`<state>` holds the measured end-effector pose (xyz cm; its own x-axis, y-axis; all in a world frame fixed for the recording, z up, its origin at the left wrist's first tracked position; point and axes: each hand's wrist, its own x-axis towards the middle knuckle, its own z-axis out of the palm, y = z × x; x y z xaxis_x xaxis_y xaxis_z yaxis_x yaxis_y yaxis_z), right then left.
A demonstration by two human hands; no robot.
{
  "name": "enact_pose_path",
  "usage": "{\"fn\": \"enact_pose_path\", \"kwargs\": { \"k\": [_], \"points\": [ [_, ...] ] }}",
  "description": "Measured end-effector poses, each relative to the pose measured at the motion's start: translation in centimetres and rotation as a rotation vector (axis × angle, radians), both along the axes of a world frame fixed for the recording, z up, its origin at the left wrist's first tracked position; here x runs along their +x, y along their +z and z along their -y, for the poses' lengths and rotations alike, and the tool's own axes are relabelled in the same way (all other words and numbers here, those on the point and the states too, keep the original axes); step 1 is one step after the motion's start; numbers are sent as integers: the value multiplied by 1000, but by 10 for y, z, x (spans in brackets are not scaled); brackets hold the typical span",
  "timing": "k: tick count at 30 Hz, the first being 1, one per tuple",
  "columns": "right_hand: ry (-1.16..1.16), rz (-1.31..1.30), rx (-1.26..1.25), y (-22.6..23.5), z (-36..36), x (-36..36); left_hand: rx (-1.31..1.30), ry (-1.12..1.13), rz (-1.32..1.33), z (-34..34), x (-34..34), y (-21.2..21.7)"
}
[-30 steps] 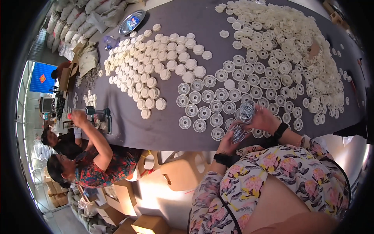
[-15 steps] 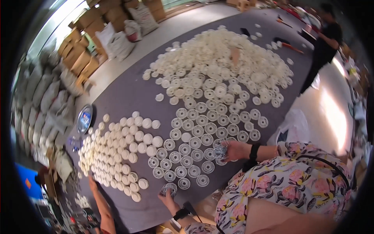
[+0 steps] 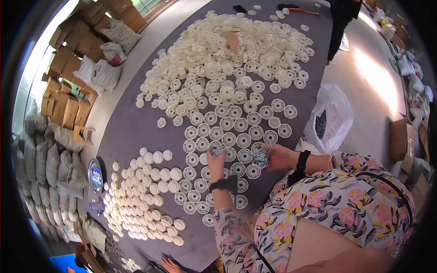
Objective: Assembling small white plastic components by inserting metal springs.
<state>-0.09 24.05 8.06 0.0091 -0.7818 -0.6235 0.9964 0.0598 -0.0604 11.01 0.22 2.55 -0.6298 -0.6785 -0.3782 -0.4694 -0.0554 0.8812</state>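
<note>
My right hand is closed round a tangled bunch of thin silver wire pieces, held above the discs. My left hand reaches over the middle rows, its fingers curled on a smaller cluster of similar silver wire pieces. Beneath both hands, white plastic ring-like discs lie flat in rows on the dark table. Several nearer discs look greyer inside, with metal seeming to sit in them. The exact shape of the wire pieces is too small to tell.
A large heap of white discs covers the far table. Round white caps stand in rows at left, by a metal bowl. A white bag is beside the right edge. Another person's hand shows at the lower edge.
My left hand has moved from the near edge of the discs up to their middle rows, closer to my right hand. The view has shifted; the other person's hand now appears lower.
</note>
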Motion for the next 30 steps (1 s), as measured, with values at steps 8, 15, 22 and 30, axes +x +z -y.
{"fn": "enact_pose_path", "kwargs": {
  "k": [8, 15, 22, 30],
  "points": [
    [-204, -42, -60, -2, -25, -10, -337, -52, 86, 20, -69, 9],
    [-173, -202, 150, 2, -12, -13, -109, -516, -356, -95, -43, 85],
    [247, -403, 83, 1, 2, -8, -284, -300, -217, -120, -9, 80],
    [377, -378, -22, 13, 24, 1, 568, 358, -687, -132, 16, 86]
  ]
}}
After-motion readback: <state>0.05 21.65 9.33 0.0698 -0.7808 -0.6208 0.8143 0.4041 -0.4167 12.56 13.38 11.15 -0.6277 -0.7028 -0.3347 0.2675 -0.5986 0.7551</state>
